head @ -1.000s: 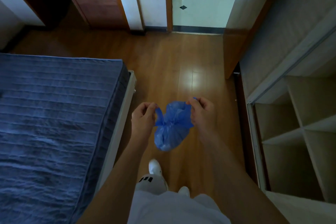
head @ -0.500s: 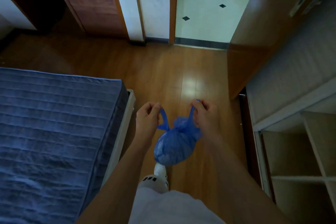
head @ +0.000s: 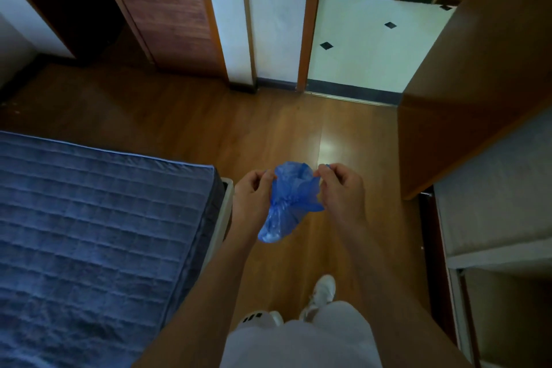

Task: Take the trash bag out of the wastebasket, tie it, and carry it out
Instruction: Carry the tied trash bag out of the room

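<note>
A person is standing on a wooden floor (head: 167,116), holding a small blue trash bag (head: 286,203) out in front at about waist height, well clear of the floor. The left hand (head: 253,197) is pinching one side of the bag's gathered top between thumb and fingers, and the right hand (head: 343,191) is pinching the opposite side in the same way, with the other fingers of both hands curled in. The loose plastic of the mouth is puffing up between the two hands, while the filled lower part is hanging down and tilting toward the left forearm. A bed with a quilted blue cover (head: 89,233) is lying just beside the person on the left, its corner near the left hand. An open wooden door (head: 478,92) is standing to the right, and beyond it a doorway is showing a white tiled floor (head: 367,48) with small black diamonds. White shoes (head: 321,293) are showing below the bag.
</note>
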The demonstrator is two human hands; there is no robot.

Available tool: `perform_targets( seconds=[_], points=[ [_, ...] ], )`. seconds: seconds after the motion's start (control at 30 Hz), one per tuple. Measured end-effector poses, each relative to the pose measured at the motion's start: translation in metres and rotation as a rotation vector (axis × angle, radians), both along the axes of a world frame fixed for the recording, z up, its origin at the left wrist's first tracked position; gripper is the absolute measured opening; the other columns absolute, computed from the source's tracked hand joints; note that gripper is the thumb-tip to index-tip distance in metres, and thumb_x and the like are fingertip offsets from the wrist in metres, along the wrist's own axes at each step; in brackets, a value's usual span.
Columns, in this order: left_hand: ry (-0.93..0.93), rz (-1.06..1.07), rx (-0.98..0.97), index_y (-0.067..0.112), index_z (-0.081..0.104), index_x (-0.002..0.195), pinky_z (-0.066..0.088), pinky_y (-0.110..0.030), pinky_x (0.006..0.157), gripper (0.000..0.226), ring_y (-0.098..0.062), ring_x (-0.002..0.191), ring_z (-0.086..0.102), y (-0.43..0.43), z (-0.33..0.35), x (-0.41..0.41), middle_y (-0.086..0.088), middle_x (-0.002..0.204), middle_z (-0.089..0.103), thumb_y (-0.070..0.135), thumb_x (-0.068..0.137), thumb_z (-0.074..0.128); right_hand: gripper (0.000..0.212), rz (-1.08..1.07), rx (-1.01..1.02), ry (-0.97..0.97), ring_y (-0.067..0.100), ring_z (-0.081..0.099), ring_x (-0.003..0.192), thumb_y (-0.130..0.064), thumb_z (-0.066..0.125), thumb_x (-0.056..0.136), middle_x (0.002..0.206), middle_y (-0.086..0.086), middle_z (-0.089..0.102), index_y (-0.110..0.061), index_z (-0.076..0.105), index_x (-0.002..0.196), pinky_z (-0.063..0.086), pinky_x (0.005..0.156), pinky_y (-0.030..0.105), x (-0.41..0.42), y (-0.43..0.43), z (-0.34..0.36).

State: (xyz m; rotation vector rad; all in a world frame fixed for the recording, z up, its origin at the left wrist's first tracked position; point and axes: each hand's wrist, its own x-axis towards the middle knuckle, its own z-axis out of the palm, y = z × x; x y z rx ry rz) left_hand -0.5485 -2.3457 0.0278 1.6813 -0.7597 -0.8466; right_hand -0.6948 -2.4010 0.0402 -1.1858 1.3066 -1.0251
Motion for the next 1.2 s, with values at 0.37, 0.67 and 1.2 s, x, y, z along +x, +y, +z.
perform_targets(
  seconds=[0.37, 0.67, 1.2],
  points=[
    [0.049, 0.149, 0.062, 0.011, 0.067, 0.079, 0.047, -0.046, 0.063, 0.025, -0.026, 0.058, 0.052, -0.138, -0.018, 0.032, -0.002, 0.055, 0.053, 0.029, 0.094, 0.058, 0.029, 0.133, 0.075, -0.006, 0.014, 0.038, 0.051, -0.023, 0.061, 0.093, 0.054, -0.002, 0.043, 0.001, 0.062, 0.076, 0.032, 0.050, 0.028, 0.030, -0.153, -0.017],
    [-0.131, 0.272, 0.094, 0.015, 0.067, 0.082, 0.045, -0.029, 0.061, 0.022, -0.015, 0.066, 0.059, -0.285, 0.008, 0.033, 0.004, 0.070, 0.065, 0.028, 0.096, 0.055, 0.028, 0.247, 0.103, -0.055, 0.005, 0.037, 0.046, -0.020, 0.060, 0.095, 0.047, -0.013, 0.044, -0.015, 0.063, 0.067, 0.032, 0.050, 0.024, 0.042, -0.328, 0.002],
    [-0.078, 0.295, 0.103, 0.018, 0.067, 0.082, 0.042, -0.033, 0.056, 0.021, -0.016, 0.057, 0.051, -0.435, -0.009, 0.112, -0.002, 0.063, 0.057, 0.027, 0.097, 0.055, 0.027, 0.280, 0.128, -0.001, 0.008, 0.042, 0.047, -0.022, 0.060, 0.097, 0.047, -0.011, 0.048, -0.016, 0.067, 0.072, 0.034, 0.047, 0.025, 0.125, -0.477, -0.017]
  ],
)
